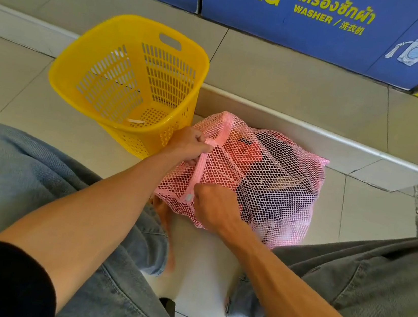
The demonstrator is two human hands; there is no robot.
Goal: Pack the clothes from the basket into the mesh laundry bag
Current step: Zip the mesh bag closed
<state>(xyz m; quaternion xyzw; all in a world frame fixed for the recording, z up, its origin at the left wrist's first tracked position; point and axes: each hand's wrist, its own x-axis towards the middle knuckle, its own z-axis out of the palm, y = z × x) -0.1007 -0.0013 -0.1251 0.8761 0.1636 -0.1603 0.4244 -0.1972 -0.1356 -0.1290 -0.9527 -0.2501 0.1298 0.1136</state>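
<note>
On the floor, both hands [190, 144] [213, 207] grip the mesh laundry bag [266, 181].

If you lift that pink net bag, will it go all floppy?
Probably floppy: the pink mesh bag already sags around the dark clothes inside. It likely feels fairly light, being only fabric. It shouldn't roll; it slumps on the floor.

Glossy yellow perforated plastic basket [126, 51], pink open-weave mesh laundry bag [267, 171], smooth matt floor tiles [306, 80].

Beige tiled floor [280, 69]; blue washer panels [326, 27] behind.
</note>
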